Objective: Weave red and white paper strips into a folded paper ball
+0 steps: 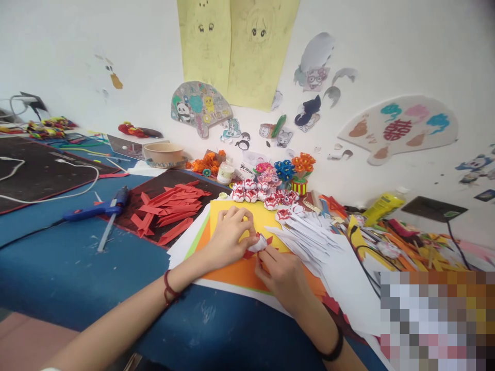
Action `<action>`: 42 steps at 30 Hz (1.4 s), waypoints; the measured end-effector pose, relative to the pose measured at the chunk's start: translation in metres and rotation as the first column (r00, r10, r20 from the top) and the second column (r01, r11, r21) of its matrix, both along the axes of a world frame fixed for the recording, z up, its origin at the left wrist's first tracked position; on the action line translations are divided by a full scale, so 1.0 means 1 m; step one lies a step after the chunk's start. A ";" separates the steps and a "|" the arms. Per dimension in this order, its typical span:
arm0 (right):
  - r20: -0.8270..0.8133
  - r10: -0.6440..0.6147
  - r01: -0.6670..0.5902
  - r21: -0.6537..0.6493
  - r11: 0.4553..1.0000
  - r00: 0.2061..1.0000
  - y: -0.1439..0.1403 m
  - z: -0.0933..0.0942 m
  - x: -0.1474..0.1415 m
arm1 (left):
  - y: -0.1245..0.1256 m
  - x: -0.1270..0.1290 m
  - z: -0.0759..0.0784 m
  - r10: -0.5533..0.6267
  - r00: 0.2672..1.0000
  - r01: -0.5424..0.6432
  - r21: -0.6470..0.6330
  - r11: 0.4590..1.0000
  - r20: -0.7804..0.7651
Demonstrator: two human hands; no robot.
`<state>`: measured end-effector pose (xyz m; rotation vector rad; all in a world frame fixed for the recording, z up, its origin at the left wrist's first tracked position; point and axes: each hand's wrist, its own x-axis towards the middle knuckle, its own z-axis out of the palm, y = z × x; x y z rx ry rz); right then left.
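Both hands are meeting right over the orange sheet (232, 275), and between them sits a small red-and-white paper piece (258, 243). The left hand (231, 238) is curling over it from above, fingertips pinching its near edge; the right hand (281, 275) is coming up from below, fingers closed against the underside of the same piece. So both are pinching it, held just above the yellow sheet (235, 210) that overlaps the orange one.

To my eye this is a fold being pressed in, and the thing to watch is the grip: the piece is tiny, so fingertips should be working close to the crease, one hand steadying while the other is squeezing, with the layers kept lined up so nothing slips.

Moving outward: white paper strips (309, 234) are fanning out just right of the hands, and a cluster of finished red-and-white paper flowers (263, 195) is sitting beyond the yellow sheet. Red strips (170, 208) are piling on a dark mat (135, 198) to the left, with a blue glue gun (100, 208) lying beside them on the blue table (69, 268).
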<state>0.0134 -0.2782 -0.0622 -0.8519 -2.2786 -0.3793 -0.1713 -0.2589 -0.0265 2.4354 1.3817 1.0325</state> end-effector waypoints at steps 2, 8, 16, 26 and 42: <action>0.016 -0.060 0.060 -0.061 0.996 0.998 0.000 -0.004 -0.001 | 0.001 0.001 -0.002 -0.029 1.000 0.029 -0.004 1.000 0.003; 0.018 -0.100 0.098 -0.458 0.884 0.995 -0.002 -0.001 -0.004 | 0.002 -0.001 -0.006 -0.143 0.990 0.143 -0.097 0.985 0.009; -0.181 -0.124 -0.041 -0.704 0.709 0.976 0.011 0.026 0.017 | 0.009 -0.007 -0.023 -0.151 0.985 0.138 -0.143 0.980 -0.080; -0.239 -0.158 0.011 -0.520 0.854 0.958 0.018 0.016 0.023 | 0.010 -0.008 -0.022 -0.230 0.973 0.223 -0.245 0.943 0.002; -0.208 -0.119 -0.026 -0.583 0.812 0.971 0.019 0.014 0.020 | 0.008 -0.010 -0.016 -0.213 0.977 0.199 -0.270 0.942 -0.021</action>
